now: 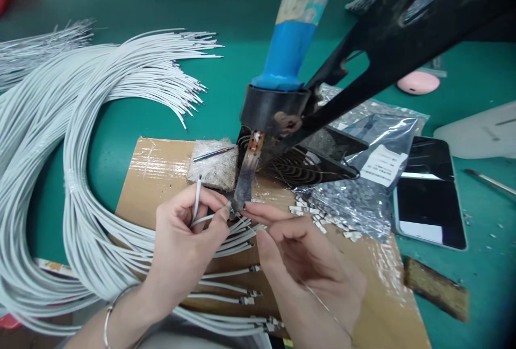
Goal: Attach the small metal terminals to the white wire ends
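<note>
My left hand (183, 249) pinches the end of a white cable (198, 198) between thumb and index finger, just left of the soldering iron's tip (243, 185). The blue-handled soldering iron (284, 53) points downward in a black metal stand (363, 75). In my right hand (312, 263) runs a thin solder wire (322, 303), held near the fingertips, its end close to the iron's tip. Fingers partly hide the joint at the cable end. Below my hands, several white cables with small metal connectors (248, 300) lie on the cardboard (363, 279).
White cable bundles (88, 75) curve across the left side. A fibrous pad (213, 169) bears a thin metal rod. Small white connectors (304, 210) lie beside a plastic bag (355, 193). Farther right are a phone (429, 198), a brown block (437, 289) and a pink object (418, 83).
</note>
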### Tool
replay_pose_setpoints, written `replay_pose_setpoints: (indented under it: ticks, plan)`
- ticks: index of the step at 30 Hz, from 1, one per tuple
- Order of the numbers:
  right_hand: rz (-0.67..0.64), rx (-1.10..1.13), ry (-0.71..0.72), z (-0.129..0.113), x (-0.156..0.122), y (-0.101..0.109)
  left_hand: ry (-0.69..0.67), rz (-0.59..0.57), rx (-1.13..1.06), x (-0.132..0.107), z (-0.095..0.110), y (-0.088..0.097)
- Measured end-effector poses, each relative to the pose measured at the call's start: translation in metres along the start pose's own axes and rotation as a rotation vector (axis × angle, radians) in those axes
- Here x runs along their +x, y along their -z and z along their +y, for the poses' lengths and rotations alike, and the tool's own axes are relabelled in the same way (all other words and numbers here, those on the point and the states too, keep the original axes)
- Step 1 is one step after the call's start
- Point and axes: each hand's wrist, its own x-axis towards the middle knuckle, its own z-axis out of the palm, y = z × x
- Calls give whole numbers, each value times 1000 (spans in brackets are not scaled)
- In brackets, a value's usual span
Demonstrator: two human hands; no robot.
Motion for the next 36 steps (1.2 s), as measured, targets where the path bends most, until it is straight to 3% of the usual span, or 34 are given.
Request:
replay_pose_setpoints:
  ticks: [9, 36]
  plan:
    - [-29, -28, 70, 2, 2, 2, -19, 7, 11, 0, 1, 1]
    - [-1, -11, 29, -1, 0, 1, -62, -3, -13, -3, -3, 3]
